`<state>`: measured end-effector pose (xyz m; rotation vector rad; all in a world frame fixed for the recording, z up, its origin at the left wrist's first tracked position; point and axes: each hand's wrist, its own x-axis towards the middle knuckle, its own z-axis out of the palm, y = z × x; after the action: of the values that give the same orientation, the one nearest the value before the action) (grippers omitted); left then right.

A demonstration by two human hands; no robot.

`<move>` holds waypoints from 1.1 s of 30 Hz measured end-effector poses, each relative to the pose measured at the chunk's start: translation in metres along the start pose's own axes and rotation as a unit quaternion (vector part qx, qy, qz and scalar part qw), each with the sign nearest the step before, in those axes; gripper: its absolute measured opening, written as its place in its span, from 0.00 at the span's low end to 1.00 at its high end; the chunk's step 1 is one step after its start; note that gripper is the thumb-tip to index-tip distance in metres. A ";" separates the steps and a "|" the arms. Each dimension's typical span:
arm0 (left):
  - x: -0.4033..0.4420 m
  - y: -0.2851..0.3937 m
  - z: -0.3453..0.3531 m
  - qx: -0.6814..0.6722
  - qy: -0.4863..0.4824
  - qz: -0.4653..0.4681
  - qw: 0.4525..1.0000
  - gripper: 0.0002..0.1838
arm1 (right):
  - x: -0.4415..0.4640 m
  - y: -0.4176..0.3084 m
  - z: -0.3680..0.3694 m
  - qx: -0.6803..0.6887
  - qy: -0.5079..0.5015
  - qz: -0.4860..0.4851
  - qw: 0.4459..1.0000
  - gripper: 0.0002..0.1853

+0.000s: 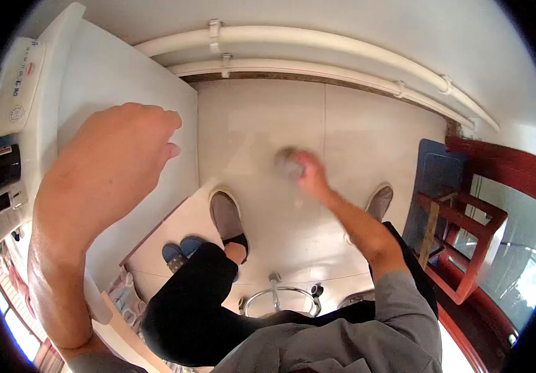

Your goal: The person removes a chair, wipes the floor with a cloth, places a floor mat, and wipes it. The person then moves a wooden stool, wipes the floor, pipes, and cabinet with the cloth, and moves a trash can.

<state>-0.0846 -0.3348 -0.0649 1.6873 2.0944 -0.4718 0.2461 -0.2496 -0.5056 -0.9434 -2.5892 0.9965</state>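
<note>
Above pale floor (268, 112), right hand (313, 177) grasping blurred greyish object (288, 165); left hand (125, 146) curled, cannot tell whether holding.

Greyish rounded object (288, 164), blurred, darker at top, held in the right grip (312, 176), over pale floor tiles (260, 118)

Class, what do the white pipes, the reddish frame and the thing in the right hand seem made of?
White pipes: probably smooth plastic, by their even colour and soft highlights. Reddish frame: probably varnished or painted wood, by its glossy squared bars. Thing in the right hand: greyish, too blurred to tell.
</note>
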 end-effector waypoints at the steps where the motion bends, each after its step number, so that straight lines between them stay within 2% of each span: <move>1: 0.006 -0.004 -0.004 0.017 -0.047 -0.029 0.998 0.14 | 0.078 0.004 -0.035 0.028 0.038 0.148 0.988 0.29; 2: 0.011 -0.007 -0.004 0.019 -0.050 -0.030 0.998 0.14 | 0.115 0.026 -0.035 -0.031 0.121 0.101 0.987 0.28; 3: 0.008 -0.003 -0.008 0.008 -0.047 -0.037 0.998 0.13 | 0.119 0.043 -0.023 -0.075 0.161 0.077 0.981 0.27; 5: 0.012 -0.005 0.000 0.000 -0.061 -0.051 0.997 0.12 | 0.191 0.038 -0.017 -0.150 0.135 0.146 0.968 0.24; 7: 0.011 -0.005 -0.001 0.020 -0.038 -0.056 0.998 0.12 | 0.185 -0.003 0.021 -0.233 0.109 0.166 0.952 0.21; 8: 0.011 -0.009 0.003 0.016 -0.039 -0.060 0.997 0.12 | 0.165 -0.015 0.047 -0.230 0.108 0.049 0.966 0.20; 9: 0.007 -0.009 0.008 -0.004 0.005 -0.032 0.999 0.11 | 0.168 -0.034 0.038 -0.200 0.036 0.106 0.973 0.28; 10: 0.004 -0.013 0.008 -0.027 0.050 -0.009 0.998 0.10 | 0.113 -0.053 0.073 -0.180 -0.043 -0.066 0.980 0.23; 11: 0.004 -0.015 0.005 -0.024 0.053 -0.010 0.998 0.10 | 0.088 -0.071 0.080 -0.172 -0.060 -0.100 0.978 0.25; 12: 0.003 -0.011 0.006 -0.006 0.019 0.005 1.000 0.09 | 0.092 -0.078 0.074 -0.141 -0.116 -0.072 0.981 0.27; 13: 0.006 -0.012 0.002 0.018 -0.011 0.016 1.000 0.07 | 0.109 -0.088 0.071 -0.140 -0.108 -0.077 0.981 0.27; 15: 0.012 -0.012 -0.003 0.042 -0.048 0.005 0.998 0.06 | 0.129 -0.125 0.067 0.054 -0.071 -0.008 0.996 0.29; 19: 0.010 -0.011 -0.011 0.004 -0.061 0.019 0.998 0.05 | 0.237 -0.151 0.076 -0.046 0.018 -0.027 0.998 0.29; 20: 0.008 -0.010 -0.013 -0.008 -0.066 0.020 0.998 0.05 | 0.261 -0.149 0.098 -0.041 0.025 -0.027 0.998 0.29; 22: 0.008 -0.011 -0.013 0.008 -0.085 0.021 0.996 0.05 | 0.284 -0.131 0.151 -0.178 0.061 -0.110 0.976 0.28; 23: 0.004 -0.011 -0.012 0.013 -0.106 0.015 0.994 0.05 | 0.280 -0.138 0.150 -0.178 0.058 -0.108 0.976 0.28; 25: 0.001 -0.015 -0.008 -0.001 -0.099 0.010 0.995 0.06 | 0.248 -0.160 0.135 -0.159 -0.011 -0.030 0.987 0.27; 26: 0.002 -0.016 -0.010 -0.003 -0.075 0.006 0.997 0.06 | 0.221 -0.151 0.140 -0.181 0.012 -0.081 0.980 0.27; 28: 0.001 -0.016 -0.015 -0.007 -0.065 0.023 0.998 0.06 | 0.160 -0.153 0.112 -0.170 -0.128 -0.096 0.972 0.28; 30: -0.001 -0.014 -0.017 -0.014 -0.054 0.042 0.998 0.06 | 0.101 -0.133 0.107 0.027 -0.239 0.049 0.969 0.31; 31: 0.001 -0.014 -0.017 0.008 -0.072 0.034 0.997 0.07 | 0.102 -0.133 0.092 0.027 -0.238 0.048 0.970 0.31; 32: 0.003 -0.014 -0.017 0.028 -0.090 0.033 0.995 0.07 | 0.105 -0.140 0.065 0.131 -0.174 0.146 0.965 0.31; 33: 0.002 -0.012 -0.014 0.026 -0.090 0.043 0.995 0.07 | 0.100 -0.141 0.049 0.231 -0.102 0.242 0.937 0.31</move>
<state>-0.0984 -0.3292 -0.0538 1.6892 1.8881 -0.6318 0.0797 -0.2920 -0.4516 -1.4243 -2.1289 1.8158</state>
